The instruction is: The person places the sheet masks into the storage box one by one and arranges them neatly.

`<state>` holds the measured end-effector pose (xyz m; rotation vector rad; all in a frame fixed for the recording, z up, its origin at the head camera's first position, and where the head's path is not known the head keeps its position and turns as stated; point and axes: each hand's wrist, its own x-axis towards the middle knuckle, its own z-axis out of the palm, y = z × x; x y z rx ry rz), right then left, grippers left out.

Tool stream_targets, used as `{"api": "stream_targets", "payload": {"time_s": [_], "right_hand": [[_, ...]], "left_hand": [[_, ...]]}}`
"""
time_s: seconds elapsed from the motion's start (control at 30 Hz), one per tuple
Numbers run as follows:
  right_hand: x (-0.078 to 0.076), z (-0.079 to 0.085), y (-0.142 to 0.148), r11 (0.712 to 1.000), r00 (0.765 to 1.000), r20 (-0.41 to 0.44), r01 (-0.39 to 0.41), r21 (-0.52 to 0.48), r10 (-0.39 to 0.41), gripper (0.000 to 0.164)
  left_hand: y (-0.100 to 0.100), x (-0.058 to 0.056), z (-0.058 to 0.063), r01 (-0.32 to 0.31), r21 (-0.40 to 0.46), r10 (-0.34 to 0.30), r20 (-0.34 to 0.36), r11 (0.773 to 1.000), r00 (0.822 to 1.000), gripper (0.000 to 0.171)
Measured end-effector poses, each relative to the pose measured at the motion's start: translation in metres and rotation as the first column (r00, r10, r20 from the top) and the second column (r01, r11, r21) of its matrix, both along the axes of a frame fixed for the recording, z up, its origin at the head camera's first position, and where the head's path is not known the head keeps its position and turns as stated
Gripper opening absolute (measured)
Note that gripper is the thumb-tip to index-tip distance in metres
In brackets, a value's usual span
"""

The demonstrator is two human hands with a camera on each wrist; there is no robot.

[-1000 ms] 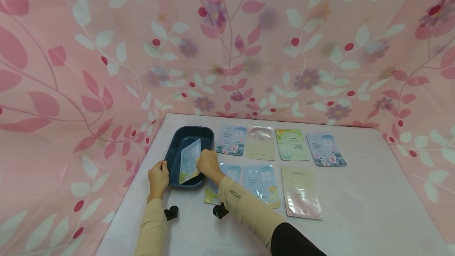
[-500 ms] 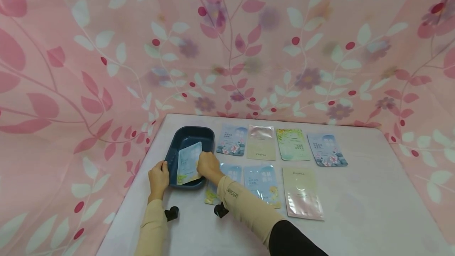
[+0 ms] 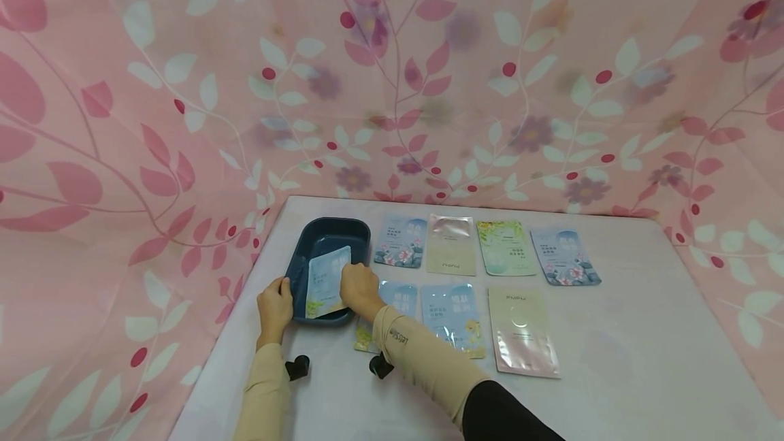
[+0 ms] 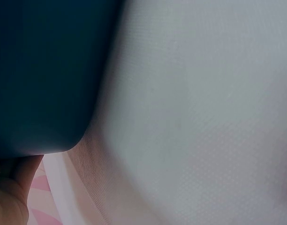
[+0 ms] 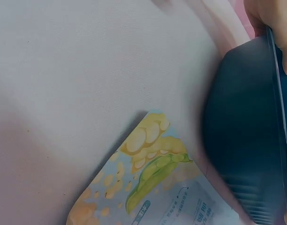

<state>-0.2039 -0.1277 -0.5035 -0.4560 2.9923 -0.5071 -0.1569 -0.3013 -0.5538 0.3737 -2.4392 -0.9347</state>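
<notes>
A dark blue plastic bin stands at the left of the table in the head view. My left hand grips its left rim, the thumb over the edge; in the left wrist view part of that hand shows under the bin's wall. Inside the bin a light blue sheet mask packet leans at a slant. My right hand pinches that packet's right edge, fingers curled. Beneath the right forearm lies another blue packet, partly covered; its bean-printed end shows in the right wrist view.
Along the back lie a lotus-print packet, a beige packet, a green packet and a second lotus packet. In front are a blue packet and a pinkish-beige packet. A floral curtain hangs behind the table.
The packet in the bin has turned to face more upward and shifted slightly left, then settled; my right hand still pinches it. The left hand keeps its grip on the rim.
</notes>
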Motion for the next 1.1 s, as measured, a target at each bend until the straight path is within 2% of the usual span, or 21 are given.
{"api": "stream_targets", "payload": {"time_s": [0.17,0.37,0.57,0.73,0.87,1.0,1.1], "right_hand": [[0.001,0.0,0.001,1.0,1.0,-0.027,-0.007,-0.002,0.007,0.014],[0.002,-0.003,0.001,1.0,0.999,-0.052,-0.01,-0.016,0.01,0.02],[0.002,-0.002,0.003,0.997,1.0,0.005,0.009,-0.071,-0.009,0.015],[0.003,-0.001,0.009,0.984,0.997,0.072,0.023,-0.178,-0.01,0.022],[0.004,-0.002,0.018,0.959,0.994,0.089,-0.042,-0.281,0.07,0.024],[0.005,0.003,0.037,0.911,0.979,0.093,-0.135,-0.39,0.184,0.016],[0.004,0.011,0.055,0.879,0.968,0.081,-0.18,-0.442,0.239,0.009]], "left_hand": [[0.001,0.0,0.002,0.003,0.002,-0.003,0.004,1.0,1.0,0.025],[0.002,0.001,0.004,-0.001,0.009,0.001,0.004,1.0,1.0,0.024],[0.001,0.002,0.004,0.002,0.01,-0.002,0.009,1.0,1.0,0.024],[0.001,0.002,0.003,0.001,0.012,-0.002,0.025,1.0,1.0,0.026],[0.001,0.002,0.002,0.004,0.011,-0.004,0.033,1.0,0.999,0.027],[0.0,0.002,0.001,0.001,0.012,-0.001,0.035,1.0,0.999,0.028],[0.0,0.001,0.002,-0.006,0.012,0.005,0.027,1.0,1.0,0.027]]}}
